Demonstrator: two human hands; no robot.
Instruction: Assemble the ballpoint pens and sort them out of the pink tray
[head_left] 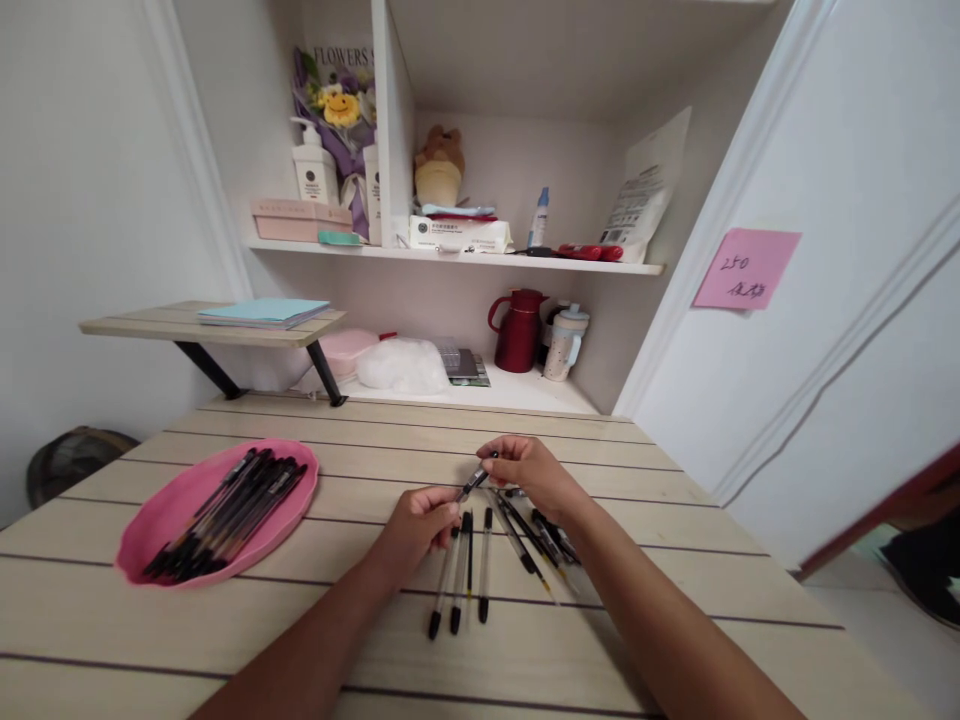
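Observation:
Both hands meet over the middle of the wooden table [675, 620]. My left hand [417, 522] pinches one end of a black pen [473, 484]. My right hand [531, 470] pinches the pen's other end, fingers closed. Beneath and between the hands lie several loose pens [469, 575] with black caps and clear barrels, fanned out on the table. More loose pens [551, 540] lie under my right wrist. At the left a pink oval tray [169, 510] holds several black pens [229, 515] in a pile.
A small raised shelf [135, 325] with a light blue book stands at the table's back left. Behind are wall shelves with a red jug [518, 332], a cup, bottles and a wipes pack. A pink sticky note [745, 268] hangs on the right wall.

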